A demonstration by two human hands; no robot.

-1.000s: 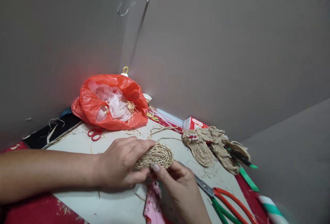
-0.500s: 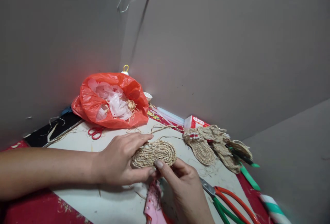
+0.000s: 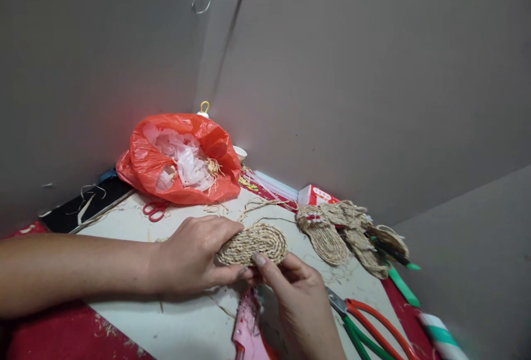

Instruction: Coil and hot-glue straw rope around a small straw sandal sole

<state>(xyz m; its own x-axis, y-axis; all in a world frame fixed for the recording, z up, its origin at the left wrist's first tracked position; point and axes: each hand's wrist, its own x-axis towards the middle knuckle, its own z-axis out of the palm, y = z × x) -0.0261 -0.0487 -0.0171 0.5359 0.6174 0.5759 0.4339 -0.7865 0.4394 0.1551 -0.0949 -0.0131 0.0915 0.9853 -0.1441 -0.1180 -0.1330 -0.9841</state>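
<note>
From the head view, the tabletop fits into a corner of the walls, its red cloth showing around a white board (image 3: 174, 327). The red bag (image 3: 143, 158) slumps at the tabletop's far corner, its mouth toward the worker, perhaps so the fibre inside stays reachable. Finished-looking woven pieces (image 3: 323, 241) are heaped at the board's right edge, seemingly to leave the middle free. Large shears (image 3: 344, 307) lie nearer along that edge, handles toward the near side (handy for the right, I'd say), and a pink tool (image 3: 248, 324) rests toward the near edge.

The coiled oval (image 3: 261, 243) is held up before the board's middle, between the two hands. The left hand (image 3: 199, 252) grips its left end, thumb along the near rim; the right hand (image 3: 296, 299) pinches its near right rim, thumb on top, probably to keep the coil flat and its face visible.
</note>
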